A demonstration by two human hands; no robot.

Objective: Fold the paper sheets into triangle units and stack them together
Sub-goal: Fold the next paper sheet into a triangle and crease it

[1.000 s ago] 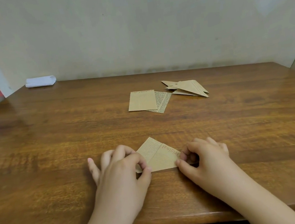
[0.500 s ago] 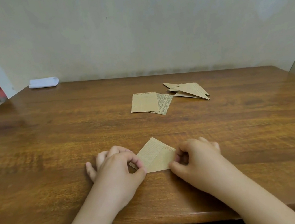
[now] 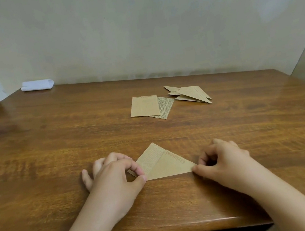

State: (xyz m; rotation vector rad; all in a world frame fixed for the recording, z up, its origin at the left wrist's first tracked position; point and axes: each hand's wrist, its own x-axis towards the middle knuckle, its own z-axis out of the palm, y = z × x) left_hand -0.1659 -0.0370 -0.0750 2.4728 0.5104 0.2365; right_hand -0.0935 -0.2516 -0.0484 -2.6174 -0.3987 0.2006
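Fingers [image 3: 139,171] of my left hand [image 3: 113,179] pinch the left corner of the half-folded paper triangle [image 3: 164,164], thumb beneath the near edge and forefinger on top, the other fingers curled loosely behind. My right hand [image 3: 222,160] does the same at the right corner: thumb and forefinger tips closed on the point, the rest bunched. Neither hand is spread flat.

Triangle lies on the tabletop [image 3: 54,148] between my hands, close to the near edge, its peak pointing away from me. Printed text side shows on the left flap, plain brown with a printed word on the right. Holding both corners keeps the long bottom edge taut and the flaps from springing open, I judge, and sets up the next fold of the corners.

Further back, well apart from my hands: two flat unfolded paper sheets [image 3: 144,106], one overlapping the other, waiting their turn. Just to their right, a loose pile of finished triangle units [image 3: 191,93], kept separate so done and undone don't mix. At least two sheets remain after this one.

Far left corner by the wall: a white folded cloth [image 3: 37,85], not involved.
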